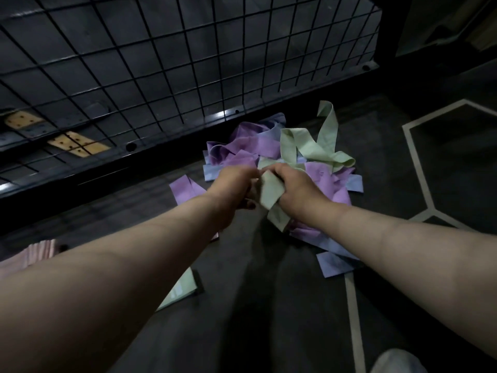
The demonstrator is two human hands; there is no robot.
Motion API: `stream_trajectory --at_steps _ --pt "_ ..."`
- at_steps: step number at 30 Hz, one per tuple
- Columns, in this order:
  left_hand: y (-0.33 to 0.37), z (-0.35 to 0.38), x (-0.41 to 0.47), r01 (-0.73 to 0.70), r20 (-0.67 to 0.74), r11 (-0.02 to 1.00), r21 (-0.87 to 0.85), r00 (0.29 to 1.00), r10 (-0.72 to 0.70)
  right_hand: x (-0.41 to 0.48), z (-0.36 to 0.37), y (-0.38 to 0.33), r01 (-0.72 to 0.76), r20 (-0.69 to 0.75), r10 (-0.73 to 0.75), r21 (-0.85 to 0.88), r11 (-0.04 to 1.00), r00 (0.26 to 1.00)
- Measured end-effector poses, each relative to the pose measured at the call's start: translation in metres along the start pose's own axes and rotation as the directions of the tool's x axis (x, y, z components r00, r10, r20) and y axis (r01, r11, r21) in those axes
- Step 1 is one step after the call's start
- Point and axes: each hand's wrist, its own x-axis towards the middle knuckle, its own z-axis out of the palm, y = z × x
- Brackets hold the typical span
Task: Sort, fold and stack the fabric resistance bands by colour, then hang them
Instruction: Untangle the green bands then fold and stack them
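Dim room. Underfoot, a dark grey floor (269, 305), matt, crossed on the right by pale painted lines (414, 157) bending into part of a hexagon. At the back, a black wire-mesh panel (161, 63) on a heavy black frame (161, 141), with glints of light along the lower rail. Behind the mesh on the left, two tan perforated plates (78, 145).

On the floor at the foot of that frame, a loose pile of bands (258, 146) in purple, blue and pale green, tangled and overlapping. Just above its near edge, both hands together on one green band (271, 191): right hand (298, 189) curled round it in a fist, left hand (231, 187) pinching its upper edge with the fingertips, the free end hanging down between the wrists.

Beside the left wrist, a flat purple band (185, 188). Lower left, a folded green stack (183, 289) half hidden under the arm, and a pink stack (35, 254) at the far left edge. On the near right of the pile, a blue band (333, 262) lying flat. In the bottom right corner, the toe of a pale shoe (398, 362).
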Motion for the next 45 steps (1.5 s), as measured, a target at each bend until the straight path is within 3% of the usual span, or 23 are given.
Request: stream_trajectory --at_steps 3,7,9,14,18,21,25,28,31,37,41,45 --pt "0.007 -0.011 -0.002 -0.150 -0.118 0.988 -0.037 0.982 0.145 0.004 -0.018 -0.018 -0.086 -0.022 0.093 0.222 0.971 0.995" --pt "0.007 -0.022 -0.008 -0.215 0.239 0.977 0.004 0.948 0.208 0.000 -0.044 -0.050 -0.255 0.207 0.154 0.678 0.689 0.966" --pt "0.006 -0.026 -0.006 -0.237 0.309 0.971 0.038 0.927 0.214 -0.001 -0.054 -0.056 -0.328 0.298 0.153 0.729 0.600 0.942" --pt "0.004 -0.037 0.000 -0.175 0.289 0.984 -0.041 0.940 0.179 -0.001 -0.070 -0.047 -0.401 0.382 0.139 0.793 0.458 0.914" --pt "0.006 -0.044 -0.001 -0.199 0.296 0.980 -0.015 0.935 0.194 0.000 -0.079 -0.042 -0.429 0.423 0.112 0.805 0.410 0.899" --pt "0.007 -0.048 0.000 -0.184 0.305 0.983 0.005 0.936 0.174 0.002 -0.080 -0.041 -0.406 0.375 0.158 0.811 0.422 0.913" --pt "0.016 -0.064 -0.009 -0.139 0.388 0.972 0.187 0.920 0.057 0.005 -0.074 -0.035 -0.355 0.242 0.287 0.814 0.460 0.927" --pt "0.019 -0.097 -0.033 -0.085 0.346 0.949 0.304 0.938 -0.027 -0.001 -0.064 -0.038 -0.352 0.199 0.344 0.808 0.473 0.918" --pt "0.008 -0.141 -0.068 -0.021 0.230 0.936 0.350 0.971 -0.065 -0.013 -0.041 -0.053 -0.421 0.243 0.370 0.726 0.544 0.897" --pt "-0.057 -0.249 -0.146 0.165 -0.039 0.945 0.282 0.986 -0.161 -0.065 0.050 -0.099 -0.465 0.375 0.310 0.459 0.757 0.874" --pt "-0.100 -0.283 -0.178 0.260 -0.207 0.952 0.161 0.952 -0.225 -0.086 0.101 -0.114 -0.485 0.448 0.313 0.344 0.804 0.837" --pt "-0.139 -0.301 -0.191 0.324 -0.368 0.917 0.232 0.902 -0.225 -0.090 0.144 -0.114 -0.537 0.467 0.377 0.276 0.797 0.799"
